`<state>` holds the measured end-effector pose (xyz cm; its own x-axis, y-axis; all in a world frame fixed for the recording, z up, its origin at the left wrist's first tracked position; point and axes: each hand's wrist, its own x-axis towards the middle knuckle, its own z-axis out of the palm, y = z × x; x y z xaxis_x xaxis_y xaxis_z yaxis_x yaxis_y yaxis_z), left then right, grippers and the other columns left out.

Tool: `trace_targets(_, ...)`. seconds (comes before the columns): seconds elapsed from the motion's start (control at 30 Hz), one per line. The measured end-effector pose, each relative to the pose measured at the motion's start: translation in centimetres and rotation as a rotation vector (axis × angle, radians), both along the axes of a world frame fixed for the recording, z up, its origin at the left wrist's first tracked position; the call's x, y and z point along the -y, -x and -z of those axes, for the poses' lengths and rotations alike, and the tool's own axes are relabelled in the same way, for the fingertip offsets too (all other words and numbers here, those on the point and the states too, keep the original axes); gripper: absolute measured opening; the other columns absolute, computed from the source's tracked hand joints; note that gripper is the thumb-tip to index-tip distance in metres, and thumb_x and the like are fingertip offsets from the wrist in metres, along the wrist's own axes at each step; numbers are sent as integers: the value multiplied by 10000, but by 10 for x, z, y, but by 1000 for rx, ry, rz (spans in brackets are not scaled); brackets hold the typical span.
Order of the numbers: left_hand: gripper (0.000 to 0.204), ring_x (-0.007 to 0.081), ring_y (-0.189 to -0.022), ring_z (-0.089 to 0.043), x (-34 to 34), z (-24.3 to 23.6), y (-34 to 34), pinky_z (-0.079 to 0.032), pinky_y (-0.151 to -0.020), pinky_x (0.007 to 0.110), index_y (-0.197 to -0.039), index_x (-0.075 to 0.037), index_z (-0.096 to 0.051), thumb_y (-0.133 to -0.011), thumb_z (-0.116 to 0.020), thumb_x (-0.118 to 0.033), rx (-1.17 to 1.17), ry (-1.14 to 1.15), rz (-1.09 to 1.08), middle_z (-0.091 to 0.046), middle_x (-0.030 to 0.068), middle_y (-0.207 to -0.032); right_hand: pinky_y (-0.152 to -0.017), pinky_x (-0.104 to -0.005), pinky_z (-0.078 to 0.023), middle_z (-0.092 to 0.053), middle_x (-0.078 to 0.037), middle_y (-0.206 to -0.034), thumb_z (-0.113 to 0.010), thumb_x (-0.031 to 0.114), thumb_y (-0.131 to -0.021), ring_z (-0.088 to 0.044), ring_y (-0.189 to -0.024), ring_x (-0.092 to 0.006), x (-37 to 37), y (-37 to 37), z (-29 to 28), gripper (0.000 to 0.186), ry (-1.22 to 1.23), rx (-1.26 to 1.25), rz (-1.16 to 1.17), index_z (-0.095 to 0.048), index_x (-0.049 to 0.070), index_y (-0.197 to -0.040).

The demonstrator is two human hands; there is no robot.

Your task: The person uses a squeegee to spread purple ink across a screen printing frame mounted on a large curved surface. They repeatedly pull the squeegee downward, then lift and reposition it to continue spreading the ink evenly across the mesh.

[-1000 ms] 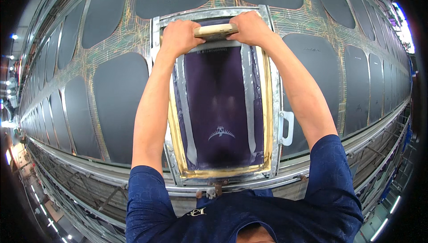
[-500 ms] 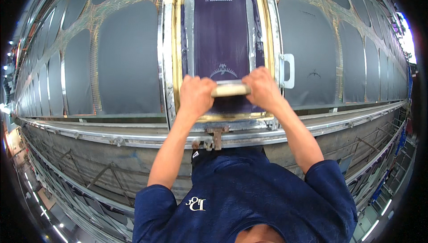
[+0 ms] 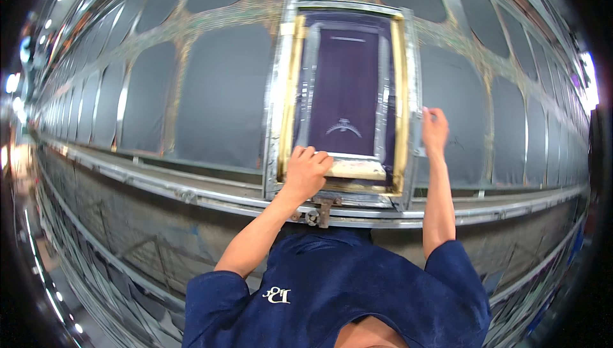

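A screen printing frame [image 3: 276,99] with metal edges and yellow-taped inner sides lies on the long table, its dark purple mesh [image 3: 348,80] facing up. Across the near end of the mesh rests a squeegee [image 3: 359,169] with a pale wooden grip. My left hand [image 3: 308,172] is closed around the squeegee's left end. My right hand [image 3: 435,132] is off the squeegee, at the frame's right side, its fingers curled around the side handle, which is mostly hidden behind them.
Dark grey cut panels [image 3: 223,99] lie in rows along the table on both sides. A metal rail [image 3: 159,185] runs along the near edge, with a rusty bracket [image 3: 325,212] at the frame's foot. Below it stands a lower rack [image 3: 147,258].
My right hand has let go of the squeegee and moved right to the frame's side handle. My left hand stays on the squeegee, now nearer the mesh's near end. The view has shifted.
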<state>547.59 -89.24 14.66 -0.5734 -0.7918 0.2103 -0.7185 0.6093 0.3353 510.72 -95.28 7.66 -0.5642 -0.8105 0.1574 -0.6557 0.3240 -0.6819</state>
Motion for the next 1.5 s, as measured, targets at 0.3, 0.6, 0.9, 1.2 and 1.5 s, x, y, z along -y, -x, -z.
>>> trace_targets(0.3, 320, 214, -914, -609, 16, -34, -97, -425, -857, 396, -915, -148, -684, -613, -710, -45, -57, 4, -51, -699, -31, -988, -495, -284, -293, -466, 53, -617, -649, 243, -1004, -385, -568, -48, 18, -103, -82, 199, 11, 365, -29, -601, 72, -914)
trace_targets(0.6, 377, 177, -878, -624, 71, -37, -333, -432, -821, 364, -926, -166, -715, -572, -767, -45, 98, -2, 9, -716, -70, -1006, -554, -329, -373, -538, -23, -669, -688, 266, -950, -436, -588, -105, 54, -335, -12, 230, 79, 493, -28, -615, 56, -890)
trace_targets(0.9, 333, 182, -846, -608, 7, -32, -369, -423, -783, 365, -1019, -110, -707, -694, -677, -46, 93, 102, -19, -705, -16, -1051, -579, -354, -398, -546, -39, -636, -666, 292, -962, -481, -598, -130, 62, -364, -20, 235, -38, 326, 28, -634, 61, -942)
trace_targets(1.2, 343, 205, -804, -581, 101, -17, -356, -406, -737, 384, -998, -113, -696, -675, -648, -7, 76, 106, 42, -700, -20, -1027, -702, -400, -491, -666, -126, -773, -651, 332, -969, -625, -683, -261, 55, -361, -5, 263, -65, 151, -27, -648, 90, -1074)
trace_targets(1.5, 299, 221, -829, -647, 348, 15, -312, -441, -765, 400, -932, -170, -733, -671, -711, -26, 83, 253, 46, -727, -24, -928, -698, -250, -496, -688, -58, -933, -638, 137, -1001, -612, -788, -106, -46, -301, -17, 239, -36, 346, 32, -673, 19, -1207)
